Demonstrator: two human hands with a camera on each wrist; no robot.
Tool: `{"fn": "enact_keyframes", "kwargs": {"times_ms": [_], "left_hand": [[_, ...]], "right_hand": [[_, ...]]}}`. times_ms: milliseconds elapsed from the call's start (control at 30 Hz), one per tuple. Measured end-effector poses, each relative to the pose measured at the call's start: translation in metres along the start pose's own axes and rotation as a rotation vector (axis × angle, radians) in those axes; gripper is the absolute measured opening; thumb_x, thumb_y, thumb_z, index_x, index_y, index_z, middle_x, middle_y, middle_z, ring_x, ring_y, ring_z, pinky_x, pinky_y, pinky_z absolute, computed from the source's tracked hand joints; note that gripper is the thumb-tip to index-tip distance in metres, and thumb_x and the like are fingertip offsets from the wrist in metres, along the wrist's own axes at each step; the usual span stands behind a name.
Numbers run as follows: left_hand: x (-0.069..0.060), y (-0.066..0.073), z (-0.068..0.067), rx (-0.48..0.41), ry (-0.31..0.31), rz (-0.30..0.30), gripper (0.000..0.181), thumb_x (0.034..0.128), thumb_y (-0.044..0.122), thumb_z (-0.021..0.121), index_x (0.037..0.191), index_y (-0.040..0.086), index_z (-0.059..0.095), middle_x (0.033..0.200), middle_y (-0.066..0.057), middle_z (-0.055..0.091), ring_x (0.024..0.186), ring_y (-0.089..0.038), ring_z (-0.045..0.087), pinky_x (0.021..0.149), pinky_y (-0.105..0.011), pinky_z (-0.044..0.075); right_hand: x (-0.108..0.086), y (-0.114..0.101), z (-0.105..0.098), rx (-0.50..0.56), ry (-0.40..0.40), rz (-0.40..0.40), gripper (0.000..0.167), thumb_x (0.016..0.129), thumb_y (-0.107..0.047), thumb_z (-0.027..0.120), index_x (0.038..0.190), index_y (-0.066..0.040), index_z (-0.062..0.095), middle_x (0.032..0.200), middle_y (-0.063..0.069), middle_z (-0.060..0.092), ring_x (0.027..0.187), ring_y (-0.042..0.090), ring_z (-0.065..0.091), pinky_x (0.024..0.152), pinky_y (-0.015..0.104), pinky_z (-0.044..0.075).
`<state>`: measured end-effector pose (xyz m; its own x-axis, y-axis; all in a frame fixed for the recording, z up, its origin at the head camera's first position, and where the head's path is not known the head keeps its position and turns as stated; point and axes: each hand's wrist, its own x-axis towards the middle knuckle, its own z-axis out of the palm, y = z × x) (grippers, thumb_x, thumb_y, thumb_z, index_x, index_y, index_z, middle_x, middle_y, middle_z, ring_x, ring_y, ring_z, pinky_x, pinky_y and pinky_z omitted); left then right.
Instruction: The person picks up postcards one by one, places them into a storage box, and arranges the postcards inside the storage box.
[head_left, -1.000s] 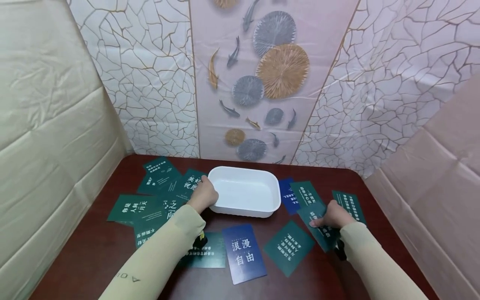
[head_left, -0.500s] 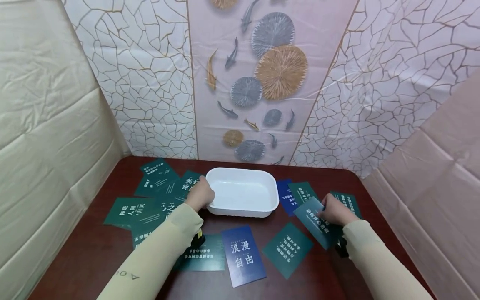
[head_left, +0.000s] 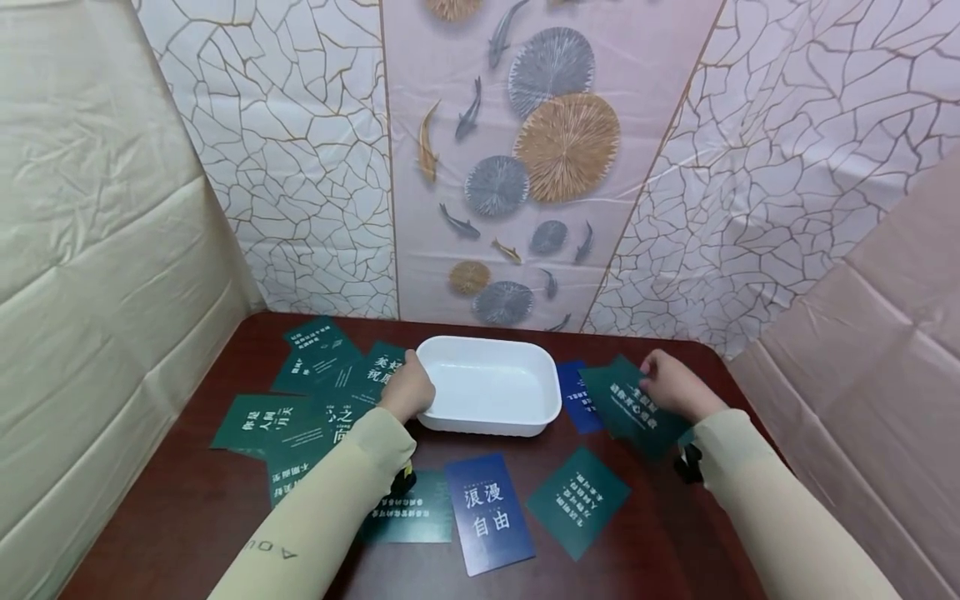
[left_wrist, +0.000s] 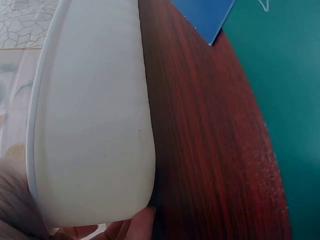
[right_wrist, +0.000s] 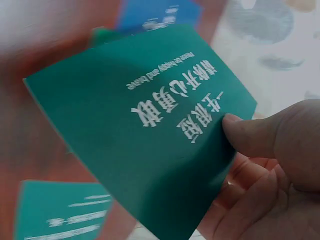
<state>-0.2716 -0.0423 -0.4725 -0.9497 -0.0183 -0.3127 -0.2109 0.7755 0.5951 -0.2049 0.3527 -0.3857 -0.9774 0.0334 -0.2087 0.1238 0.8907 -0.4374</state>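
My left hand (head_left: 407,388) grips the left end of a white plastic tub (head_left: 487,425). In the left wrist view, its fingertips curl around the tub's lower edge (left_wrist: 95,125). On the right, my right hand (head_left: 671,385) pinches a green card (head_left: 637,408) with white lettering between thumb and fingers. The right wrist view shows this card (right_wrist: 125,150) raised and tilted above the table, with the thumb (right_wrist: 250,135) on its printed face. Below it, another green card and a blue card (head_left: 577,396) lie beside the tub, partly covered.
Several overlapping green cards (head_left: 255,421) spread over the table's left side. Near the front lie a blue card (head_left: 490,514), a green card (head_left: 578,502) and another green card (head_left: 420,508) partly behind the left sleeve. Patterned cloth (head_left: 315,167) hangs behind the dark red table (head_left: 600,567).
My right hand has lifted the green card, tilted it and moved it slightly away from me, so it now overlaps the card behind it. The left hand stays on the tub.
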Motion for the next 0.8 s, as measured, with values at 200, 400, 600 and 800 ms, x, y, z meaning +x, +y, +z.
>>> {"fn": "enact_keyframes", "kwargs": {"times_ms": [200,400,600,800], "left_hand": [[-0.004,0.0,-0.001,0.001,0.01,0.007,0.072,0.0952,0.008,0.049,0.152,0.004,0.005,0.12,-0.025,0.055,0.075,-0.031,0.059,0.051,-0.036,0.049],[-0.006,0.0,0.001,0.044,0.03,0.018,0.07,0.0942,0.008,0.052,0.151,0.002,0.01,0.124,-0.024,0.055,0.099,-0.034,0.058,0.076,-0.046,0.049],[-0.006,0.002,0.003,0.058,0.043,0.015,0.071,0.0936,0.008,0.053,0.15,0.0,0.011,0.123,-0.025,0.056,0.103,-0.035,0.058,0.083,-0.05,0.048],[-0.007,0.002,0.001,0.06,0.043,0.013,0.07,0.094,0.009,0.054,0.15,0.0,0.012,0.121,-0.025,0.057,0.102,-0.034,0.059,0.083,-0.05,0.048]], "right_hand": [[0.014,-0.045,-0.008,0.142,0.178,-0.115,0.016,0.102,-0.015,0.048,0.108,-0.001,0.043,0.094,0.017,0.05,0.081,0.029,0.05,0.067,0.038,0.044],[0.032,-0.081,0.005,0.318,0.28,-0.135,0.023,0.103,-0.023,0.048,0.112,-0.002,0.043,0.098,0.016,0.054,0.085,0.029,0.053,0.07,0.04,0.047],[0.046,-0.1,0.025,0.389,0.314,-0.131,0.025,0.102,-0.028,0.05,0.111,-0.005,0.045,0.096,0.015,0.055,0.084,0.028,0.055,0.07,0.04,0.051],[0.059,-0.114,0.052,0.403,0.277,-0.149,0.022,0.101,-0.03,0.053,0.106,-0.01,0.048,0.096,0.012,0.054,0.084,0.027,0.057,0.066,0.038,0.053]]}}
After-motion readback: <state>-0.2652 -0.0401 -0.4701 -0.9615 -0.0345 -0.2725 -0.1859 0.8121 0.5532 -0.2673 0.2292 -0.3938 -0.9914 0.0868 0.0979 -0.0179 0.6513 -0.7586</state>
